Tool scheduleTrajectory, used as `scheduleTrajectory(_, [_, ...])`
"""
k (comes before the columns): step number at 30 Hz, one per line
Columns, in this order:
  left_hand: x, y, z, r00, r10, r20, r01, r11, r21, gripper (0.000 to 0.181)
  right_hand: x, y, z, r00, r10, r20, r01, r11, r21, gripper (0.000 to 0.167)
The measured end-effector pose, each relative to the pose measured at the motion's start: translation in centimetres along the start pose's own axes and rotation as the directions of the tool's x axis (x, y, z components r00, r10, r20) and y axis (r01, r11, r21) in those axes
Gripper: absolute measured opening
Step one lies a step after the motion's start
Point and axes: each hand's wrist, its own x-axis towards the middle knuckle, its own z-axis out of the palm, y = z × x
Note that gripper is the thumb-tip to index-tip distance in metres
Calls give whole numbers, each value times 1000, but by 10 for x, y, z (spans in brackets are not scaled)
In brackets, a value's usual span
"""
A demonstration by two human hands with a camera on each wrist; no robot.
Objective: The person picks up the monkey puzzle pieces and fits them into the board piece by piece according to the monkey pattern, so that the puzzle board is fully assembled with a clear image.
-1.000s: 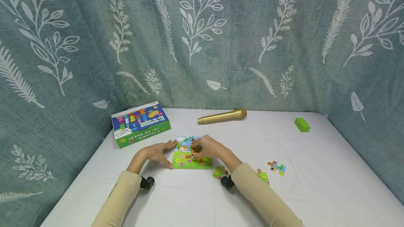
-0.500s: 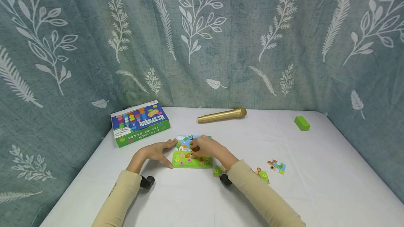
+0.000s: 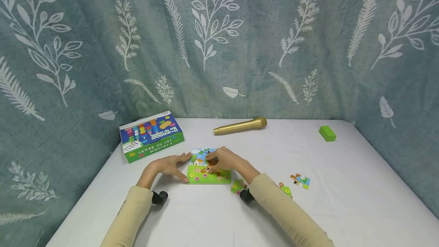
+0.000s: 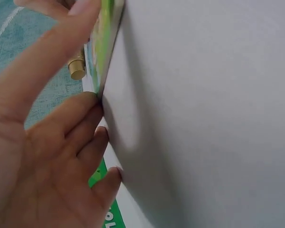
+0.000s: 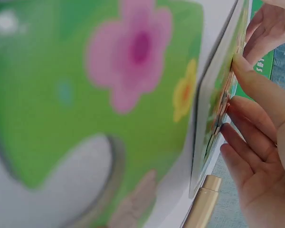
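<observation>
A square jigsaw puzzle [image 3: 202, 178] with a house, flowers and a brown cartoon animal lies flat on the white table. My left hand [image 3: 170, 165] rests along its left side, thumb near the front corner and fingers near the back one. Over the upper right part of the picture, my right hand [image 3: 225, 159] holds a puzzle piece [image 5: 223, 105] between thumb and fingertips. That piece sits in or on the picture and is mostly covered by the hand. Near my right wrist lies a green flowered puzzle piece [image 5: 133, 123], close to the camera in the right wrist view.
Right of my forearm lie a green-and-blue puzzle piece [image 3: 301, 181] and another piece [image 3: 286, 190], partly behind the sleeve. A bead-set box [image 3: 152, 136] stands at the back left. Farther back are a gold microphone [image 3: 240, 126] and a green block [image 3: 327, 133].
Both hands stay at the puzzle. The right fingers shift slightly over the same spot, and the right forearm moves a little. The left hand keeps its place.
</observation>
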Motion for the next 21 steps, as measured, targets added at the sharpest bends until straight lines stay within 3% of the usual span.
scheduleTrajectory(6, [0, -1, 2, 999, -1, -43, 1, 1000, 11, 102, -4, 5, -2, 998, -48, -29, 48, 998, 29, 54])
scheduleTrajectory(11, [0, -2, 1, 999, 3, -51, -2, 1000, 18, 103, -18, 8, -9, 993, -79, -83, 86, 993, 81, 54])
scheduleTrajectory(17, [2, 7, -2, 998, 8, -58, -6, 999, 33, 102, -55, 14, -23, 969, -101, -223, 125, 987, 98, 48])
scheduleTrajectory(21, [2, 7, 0, 998, -25, -62, 28, 999, 43, 102, -88, 20, -31, 954, -85, -288, 108, 992, 66, 46])
